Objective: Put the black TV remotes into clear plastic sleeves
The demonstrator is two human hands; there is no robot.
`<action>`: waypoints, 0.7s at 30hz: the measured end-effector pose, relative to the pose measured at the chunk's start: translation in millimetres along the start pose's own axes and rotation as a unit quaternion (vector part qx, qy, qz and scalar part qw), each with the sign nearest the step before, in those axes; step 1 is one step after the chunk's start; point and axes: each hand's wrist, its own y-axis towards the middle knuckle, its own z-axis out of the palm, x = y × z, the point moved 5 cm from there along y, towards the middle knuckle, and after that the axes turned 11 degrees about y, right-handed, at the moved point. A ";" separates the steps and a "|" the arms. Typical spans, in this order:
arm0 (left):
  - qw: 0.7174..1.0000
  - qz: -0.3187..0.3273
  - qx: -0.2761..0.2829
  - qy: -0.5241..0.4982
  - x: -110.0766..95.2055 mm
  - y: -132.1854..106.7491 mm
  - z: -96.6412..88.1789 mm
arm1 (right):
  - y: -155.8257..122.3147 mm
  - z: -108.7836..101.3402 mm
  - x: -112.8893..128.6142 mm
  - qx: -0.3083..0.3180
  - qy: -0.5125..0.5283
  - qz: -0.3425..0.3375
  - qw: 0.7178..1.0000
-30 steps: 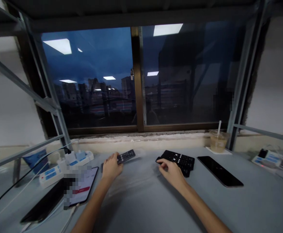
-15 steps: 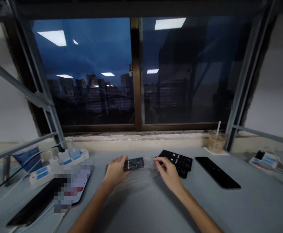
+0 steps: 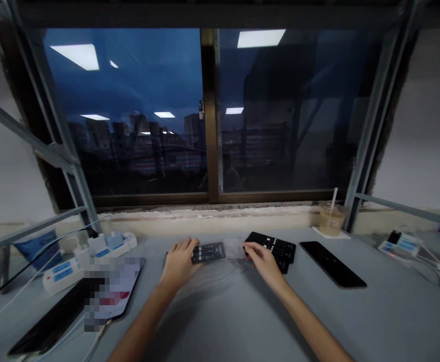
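My left hand (image 3: 179, 262) is wrapped over a black remote control (image 3: 209, 252), whose button end sticks out to the right of the fingers. From that end a clear plastic sleeve (image 3: 234, 247) stretches across to my right hand (image 3: 263, 266). Thumb and fingers of the right hand are pinched together at the sleeve's far edge. Just behind the right hand several black remote controls (image 3: 282, 247) lie overlapping on the grey table (image 3: 220, 311); the hand covers part of them.
Rightward lie a dark phone (image 3: 333, 264), a drink cup with a straw (image 3: 332, 218) and a white power strip (image 3: 399, 246). On the left are another power strip (image 3: 64, 271) with cables, a lit phone (image 3: 127, 291) and a dark phone (image 3: 50, 322). A window (image 3: 129, 125) stands behind.
The view has shifted slightly, so things at the right appear further left. Both hands keep nearly the same pose, with the remote control still in the left hand.
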 end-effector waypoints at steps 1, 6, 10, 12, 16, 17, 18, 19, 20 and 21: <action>1.000 0.003 0.004 0.001 -0.5 -0.2 1.0 | -1.3 2.5 -0.6 0.009 0.007 0.016 1.000; 0.998 0.048 0.008 -0.037 -13.9 -5.7 6.6 | -9.8 19.7 -7.5 0.090 0.059 0.078 0.991; 0.993 0.084 -0.005 -0.078 -31.8 -8.8 3.0 | -16.9 27.9 -13.6 0.123 0.155 0.145 0.969; 0.994 0.075 -0.010 -0.083 -39.1 -6.7 -2.5 | -20.9 32.0 -10.4 0.149 0.220 0.163 0.950; 0.996 0.022 -0.027 -0.080 -53.6 -12.8 -23.3 | -25.3 34.8 -0.2 0.153 0.294 0.162 0.929; 0.995 0.003 -0.051 -0.091 -57.9 -21.9 -31.7 | -25.2 33.7 0.4 0.133 0.303 0.159 0.930; 0.990 -0.019 -0.080 -0.112 -62.4 -35.5 -40.2 | -24.7 32.3 0.1 0.111 0.309 0.158 0.931; 0.984 -0.049 -0.101 -0.141 -66.5 -53.8 -46.9 | -23.9 31.0 -0.9 0.089 0.314 0.157 0.932; 0.976 -0.076 -0.102 -0.178 -71.6 -75.9 -50.5 | -22.9 29.6 -2.2 0.070 0.318 0.157 0.932; 0.967 -0.094 -0.078 -0.223 -78.2 -100.6 -50.5 | -21.5 28.1 -3.5 0.052 0.323 0.154 0.932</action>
